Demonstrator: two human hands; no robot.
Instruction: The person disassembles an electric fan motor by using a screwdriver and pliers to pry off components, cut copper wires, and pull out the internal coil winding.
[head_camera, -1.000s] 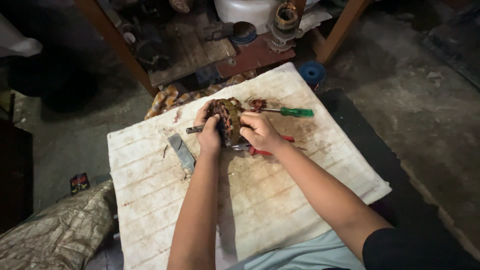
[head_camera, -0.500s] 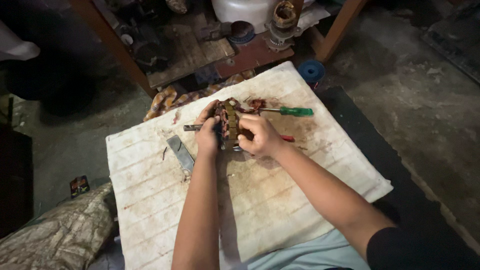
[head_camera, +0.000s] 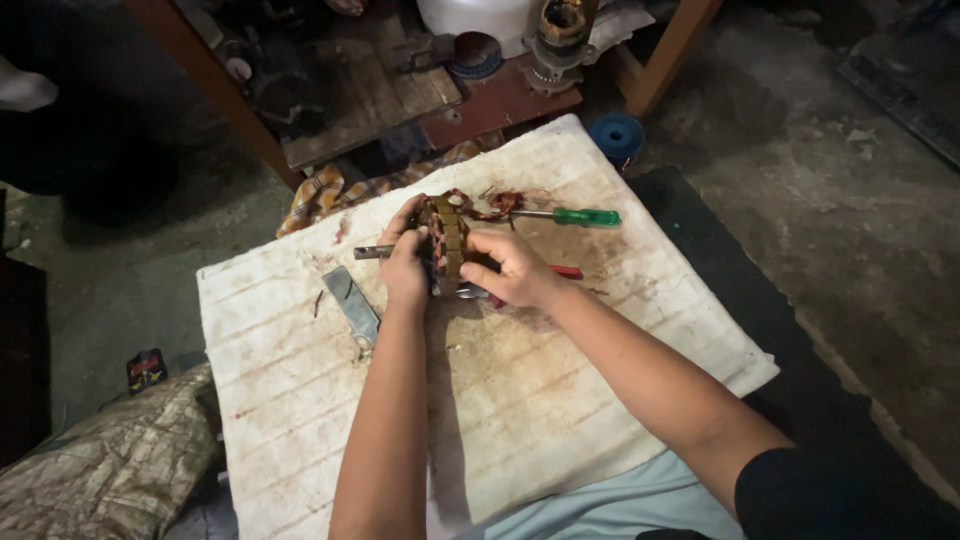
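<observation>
Both hands clasp motor stator.

White ribbed board, stained reddish-brown, serving as work surface over concrete floor. Lying directly on it: green-handled screwdriver near far edge, flat grey metal strip at left, red-handled tool mid-board, partly hidden.

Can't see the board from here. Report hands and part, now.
Left hand and right hand both closed on the motor stator, held on edge. Green-handled screwdriver beyond it, flat metal blade to the left. Nothing blocking.
</observation>
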